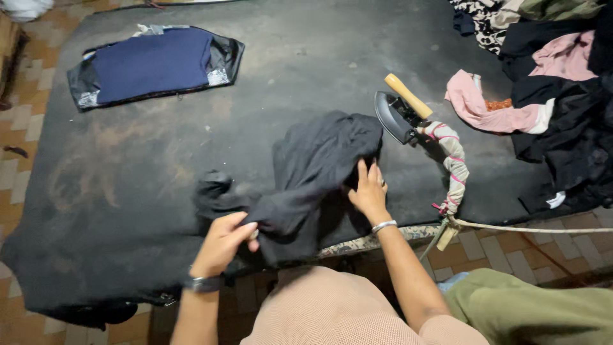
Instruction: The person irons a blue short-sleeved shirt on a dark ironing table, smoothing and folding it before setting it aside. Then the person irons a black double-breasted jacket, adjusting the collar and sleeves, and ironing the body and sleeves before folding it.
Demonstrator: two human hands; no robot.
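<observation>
Black cloth (316, 169) is lying bunched mid-desk (128, 185); your left hand (223, 243) is pinching its near edge with closed fingers, your right hand (369, 191) pressing it flat-fingered. Keep pulling it taut, staying clear of the iron (397, 115).

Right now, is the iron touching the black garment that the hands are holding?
Apart. The head view shows the iron standing to the right of the black garment, with a strip of dark ironing pad visible between them.
</observation>
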